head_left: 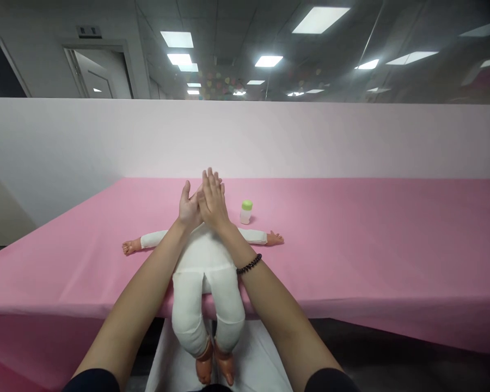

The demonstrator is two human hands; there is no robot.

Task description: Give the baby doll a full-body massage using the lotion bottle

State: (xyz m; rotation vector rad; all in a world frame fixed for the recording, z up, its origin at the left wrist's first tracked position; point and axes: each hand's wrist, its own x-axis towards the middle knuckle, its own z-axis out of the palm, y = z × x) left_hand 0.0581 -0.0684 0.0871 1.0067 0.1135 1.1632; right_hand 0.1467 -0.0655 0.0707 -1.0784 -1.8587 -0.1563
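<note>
So from my end of the feed, both hands are empty and spread open, nothing gripped. The left hand (189, 209) has its palm turned in and its thumb sticking up, and the right hand (213, 206) is laid flat against it with its back showing, fingers together and pointing up and away from me. The two look like they're touching, fingers overlapping. Both forearms reach in from the near side and form a kind of tent over the doll (204, 253), with a dark coiled bracelet (249, 264) around the right one.

The doll, in a white suit, is right under my wrists. Its long axis runs straight away from me, feet nearest, and the legs bend down over the table edge. Its arms stick straight out to either side. I can't see the head, my hands block it, so I can't tell if it's face up.

Just past the doll's arm on my right stands a little bottle (245, 214) with a green cap, upright. Under the doll's body there's a pink tablecloth (371, 239), and below its feet some white fabric (261, 354). Well beyond the doll is a plain white partition (289, 141).
</note>
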